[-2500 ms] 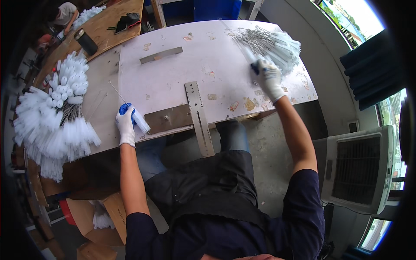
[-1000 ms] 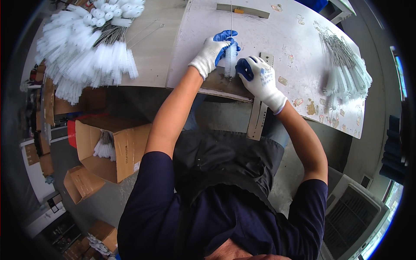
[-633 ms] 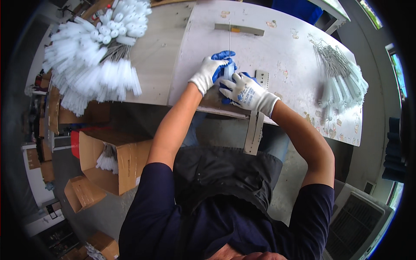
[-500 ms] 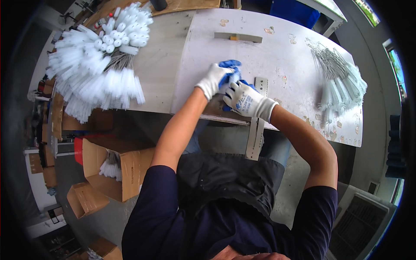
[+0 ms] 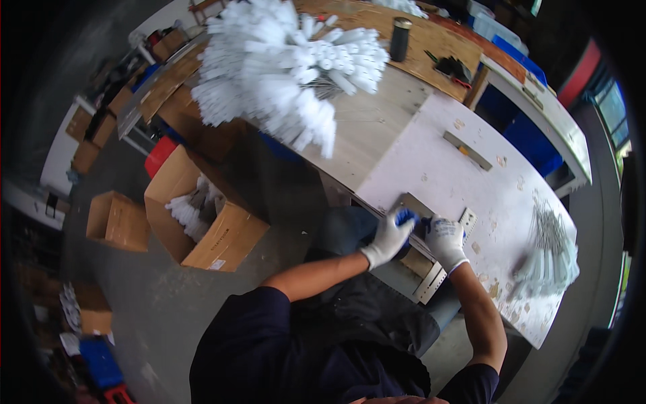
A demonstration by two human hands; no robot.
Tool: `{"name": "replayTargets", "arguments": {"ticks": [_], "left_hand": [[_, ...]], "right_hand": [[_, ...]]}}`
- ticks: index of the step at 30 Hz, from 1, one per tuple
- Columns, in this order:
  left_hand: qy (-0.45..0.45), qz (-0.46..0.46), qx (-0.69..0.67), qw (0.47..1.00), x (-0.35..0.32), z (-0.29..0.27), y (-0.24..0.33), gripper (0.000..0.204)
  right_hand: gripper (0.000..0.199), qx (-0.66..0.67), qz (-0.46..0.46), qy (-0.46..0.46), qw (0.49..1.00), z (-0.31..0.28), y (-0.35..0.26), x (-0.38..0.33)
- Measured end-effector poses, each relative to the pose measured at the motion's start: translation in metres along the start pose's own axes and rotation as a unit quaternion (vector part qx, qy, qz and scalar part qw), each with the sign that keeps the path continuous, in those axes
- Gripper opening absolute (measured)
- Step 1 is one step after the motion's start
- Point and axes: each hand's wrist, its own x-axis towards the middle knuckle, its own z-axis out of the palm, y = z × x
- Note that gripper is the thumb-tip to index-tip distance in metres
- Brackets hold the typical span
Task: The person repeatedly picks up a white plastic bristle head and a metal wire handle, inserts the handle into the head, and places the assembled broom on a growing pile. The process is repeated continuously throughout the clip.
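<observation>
My left hand (image 5: 392,239), in a white glove with blue palm, is at the table's front edge with its fingers curled in. Close to its right, my right hand (image 5: 445,237), gloved alike, has its fingers bent and pressed together. Whatever either hand holds is too small or hidden to make out. Just beyond the fingers lies a dark flat metal plate (image 5: 416,203). A perforated metal bar (image 5: 469,219) runs under the right hand, and its near end sticks out past the table edge.
White bristle brushes (image 5: 282,74) with wire stems form a large heap at the table's far left. A smaller brush bundle (image 5: 548,259) lies at right. Further back are a metal strip (image 5: 468,150) and a dark tumbler (image 5: 400,40). An open carton (image 5: 222,239) of brushes stands on the floor.
The view has swung left, bringing in more floor and cartons. My hands, earlier close together over a whitish thing, are now slightly apart at the table edge. The plate beyond them now shows.
</observation>
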Motion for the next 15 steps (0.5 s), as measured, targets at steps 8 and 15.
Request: {"name": "replayTargets", "arguments": {"ticks": [8, 15], "left_hand": [[-0.227, -0.327, -0.444, 0.803, -0.054, 0.057, 0.004, 0.022], [-0.173, -0.465, -0.496, 0.712, -0.064, 0.038, 0.015, 0.018]], "right_hand": [[0.043, 0.064, 0.105, 0.072, 0.990, 0.022, -0.003, -0.005], [0.047, 0.142, 0.139, 0.057, 0.979, 0.034, 0.009, -0.004]]}}
